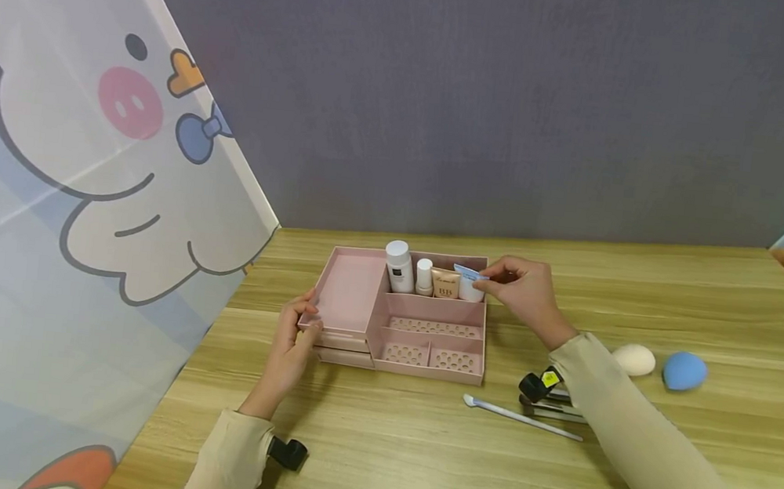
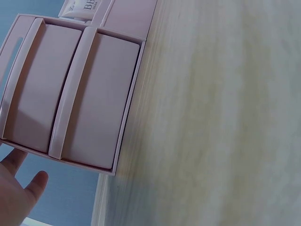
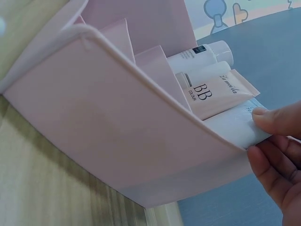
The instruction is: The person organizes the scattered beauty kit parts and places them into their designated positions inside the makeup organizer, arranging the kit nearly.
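A pink desktop organizer (image 1: 353, 284) stands on the table, with two drawers (image 2: 101, 99) in its front left part. My left hand (image 1: 294, 337) rests against its left side near the front corner, fingers extended. In the rear compartment at the right, my right hand (image 1: 522, 288) pinches the top of a white and light-blue squeeze tube (image 3: 240, 125) between thumb and fingers. The tube's lower part sits inside the compartment. Beside it, in a row, stand a BB cream tube (image 1: 446, 283), a small white-capped bottle (image 1: 424, 277) and a larger white bottle (image 1: 400, 267).
Right of the organizer lie a white-tipped makeup brush (image 1: 524, 419) and darker brushes (image 1: 549, 411), partly under the right sleeve. A cream makeup sponge (image 1: 636, 360) and a blue one (image 1: 684, 372) lie further right. A grey panel (image 1: 490, 104) rises behind the table.
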`<action>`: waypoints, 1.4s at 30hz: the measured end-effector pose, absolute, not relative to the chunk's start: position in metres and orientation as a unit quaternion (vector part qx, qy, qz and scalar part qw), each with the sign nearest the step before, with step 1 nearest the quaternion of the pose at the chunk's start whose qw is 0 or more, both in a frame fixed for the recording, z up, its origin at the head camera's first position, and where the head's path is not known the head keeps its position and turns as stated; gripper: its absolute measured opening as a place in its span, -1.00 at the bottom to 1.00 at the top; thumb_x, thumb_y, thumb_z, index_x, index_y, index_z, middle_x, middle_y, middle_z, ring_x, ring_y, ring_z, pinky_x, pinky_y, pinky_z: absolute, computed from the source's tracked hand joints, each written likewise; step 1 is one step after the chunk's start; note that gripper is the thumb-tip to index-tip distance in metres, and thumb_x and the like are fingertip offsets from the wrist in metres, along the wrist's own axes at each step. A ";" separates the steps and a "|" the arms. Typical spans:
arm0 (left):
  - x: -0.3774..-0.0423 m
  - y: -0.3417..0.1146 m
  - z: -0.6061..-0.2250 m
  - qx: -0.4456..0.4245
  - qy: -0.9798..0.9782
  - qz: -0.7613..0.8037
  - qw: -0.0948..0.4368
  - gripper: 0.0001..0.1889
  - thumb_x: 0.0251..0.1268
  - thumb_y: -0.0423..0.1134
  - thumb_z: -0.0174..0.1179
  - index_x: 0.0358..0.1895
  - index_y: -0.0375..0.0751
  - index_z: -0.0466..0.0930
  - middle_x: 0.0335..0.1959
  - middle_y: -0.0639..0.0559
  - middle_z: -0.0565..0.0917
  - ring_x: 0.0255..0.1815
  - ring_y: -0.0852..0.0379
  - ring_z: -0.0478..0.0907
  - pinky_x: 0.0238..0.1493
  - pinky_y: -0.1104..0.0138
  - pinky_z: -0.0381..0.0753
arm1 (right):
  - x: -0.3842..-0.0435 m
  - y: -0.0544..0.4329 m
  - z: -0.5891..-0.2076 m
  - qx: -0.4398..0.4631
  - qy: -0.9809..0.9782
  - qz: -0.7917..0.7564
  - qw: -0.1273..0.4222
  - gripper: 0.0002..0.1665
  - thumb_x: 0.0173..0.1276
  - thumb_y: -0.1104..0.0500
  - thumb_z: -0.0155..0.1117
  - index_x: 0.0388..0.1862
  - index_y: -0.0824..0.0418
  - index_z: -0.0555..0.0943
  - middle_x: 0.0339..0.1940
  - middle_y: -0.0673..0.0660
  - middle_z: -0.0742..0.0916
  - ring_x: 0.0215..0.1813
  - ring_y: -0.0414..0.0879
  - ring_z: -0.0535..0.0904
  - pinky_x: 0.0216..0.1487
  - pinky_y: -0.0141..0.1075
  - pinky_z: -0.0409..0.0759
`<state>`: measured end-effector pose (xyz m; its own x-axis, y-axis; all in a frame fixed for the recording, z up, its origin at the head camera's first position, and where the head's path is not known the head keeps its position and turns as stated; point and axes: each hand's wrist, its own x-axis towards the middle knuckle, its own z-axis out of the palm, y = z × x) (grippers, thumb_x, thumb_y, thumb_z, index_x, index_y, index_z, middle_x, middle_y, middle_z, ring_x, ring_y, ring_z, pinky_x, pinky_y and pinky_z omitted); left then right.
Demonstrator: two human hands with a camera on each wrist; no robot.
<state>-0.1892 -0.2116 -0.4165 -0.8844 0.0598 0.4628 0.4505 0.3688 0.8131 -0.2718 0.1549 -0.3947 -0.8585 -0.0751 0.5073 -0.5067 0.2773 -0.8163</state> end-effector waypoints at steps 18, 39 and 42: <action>-0.189 -0.211 -0.416 -0.151 -0.809 -0.539 0.178 -0.83 0.40 -0.47 -0.04 -0.01 -0.45 0.31 0.44 -0.33 0.25 0.49 -0.26 0.10 0.10 0.44 0.20 | -0.260 0.157 -0.378 0.184 -0.804 0.546 0.151 -0.81 0.13 0.34 0.53 -0.28 0.34 0.69 -0.37 0.21 0.74 -0.35 -0.20 0.61 -0.29 -0.47 0.59; -0.187 -0.211 -0.415 -0.154 -0.805 -0.540 0.190 -0.82 0.38 -0.47 -0.03 -0.02 -0.46 0.33 0.41 -0.34 0.27 0.46 -0.27 0.14 0.05 0.44 0.21 | -0.241 0.201 -0.361 0.238 -0.853 0.449 0.122 -0.65 0.13 0.39 0.51 -0.10 0.31 0.62 -0.36 0.13 0.70 -0.34 -0.20 0.59 -0.30 -0.45 0.56; -0.187 -0.211 -0.414 -0.157 -0.806 -0.540 0.187 -0.81 0.39 -0.47 -0.03 -0.01 -0.46 0.32 0.41 -0.35 0.26 0.46 -0.27 0.13 0.07 0.44 0.21 | -0.237 0.208 -0.359 0.243 -0.856 0.440 0.119 -0.64 0.12 0.39 0.51 -0.10 0.31 0.61 -0.36 0.14 0.70 -0.36 -0.20 0.59 -0.32 -0.45 0.56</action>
<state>-0.1874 -0.2108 -0.4138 -0.8805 0.0512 0.4713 0.4553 0.3684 0.8105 -0.2367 0.2082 -0.3592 -0.8538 -0.3116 0.4170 -0.5204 0.4942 -0.6964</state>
